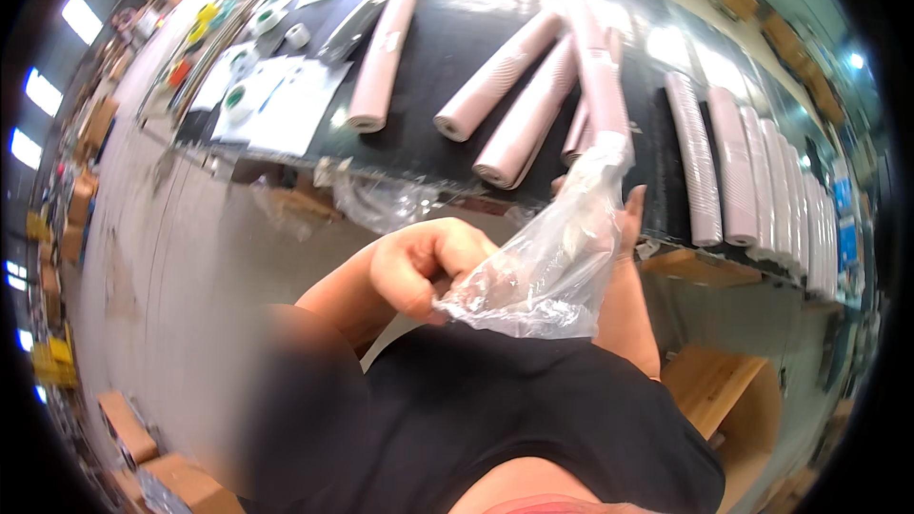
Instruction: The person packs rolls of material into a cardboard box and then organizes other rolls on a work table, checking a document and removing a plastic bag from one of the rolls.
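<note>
A pink ribbed roll (600, 76) points toward me from the table, with a clear plastic bag (562, 257) over its near end. The bag's loose part hangs crumpled in front of my body. My left hand (424, 266) is closed, pinching the bag's lower left edge between thumb and curled fingers. Behind the bag, my right hand (624, 228) cups it from below near the roll's end; a fingertip shows on each side, and the palm is hidden by the plastic.
More pink rolls (505, 76) lie on the black table (428, 48). A row of wrapped rolls (733, 171) stands to the right. White sheets (295, 105) and tape rolls (238, 100) lie at the left. Below the right side is a cardboard box (724, 390).
</note>
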Demonstrator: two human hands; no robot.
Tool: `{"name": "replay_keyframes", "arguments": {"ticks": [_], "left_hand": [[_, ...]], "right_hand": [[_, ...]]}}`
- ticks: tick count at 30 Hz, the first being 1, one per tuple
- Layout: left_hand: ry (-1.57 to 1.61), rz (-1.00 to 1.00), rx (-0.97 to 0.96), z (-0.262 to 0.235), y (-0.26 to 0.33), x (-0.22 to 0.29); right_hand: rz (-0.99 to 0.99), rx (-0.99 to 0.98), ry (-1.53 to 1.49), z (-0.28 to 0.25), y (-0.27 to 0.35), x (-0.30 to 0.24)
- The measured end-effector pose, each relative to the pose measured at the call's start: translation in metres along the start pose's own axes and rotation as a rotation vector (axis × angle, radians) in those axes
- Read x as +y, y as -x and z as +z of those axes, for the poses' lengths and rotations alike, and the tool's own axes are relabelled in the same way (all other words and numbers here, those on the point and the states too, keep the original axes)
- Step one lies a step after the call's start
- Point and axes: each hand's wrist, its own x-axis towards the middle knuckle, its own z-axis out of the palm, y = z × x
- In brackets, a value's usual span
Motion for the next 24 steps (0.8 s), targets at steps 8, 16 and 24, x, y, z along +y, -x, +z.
{"name": "replay_keyframes", "arguments": {"ticks": [8, 16, 24], "left_hand": [[-0.077, 0.459, 0.646, 0.018, 0.141, 0.030], [-0.101, -0.360, 1.217, -0.017, 0.236, -0.051], [0.299, -0.482, 1.911, -0.147, 0.511, -0.032]], "right_hand": [[0.013, -0.324, 0.716, 0.041, 0.032, 0.037], [0.448, -1.294, 2.403, 0.012, -0.025, 0.246], [0.836, -1.138, 1.894, -0.028, -0.114, 0.338]]}}
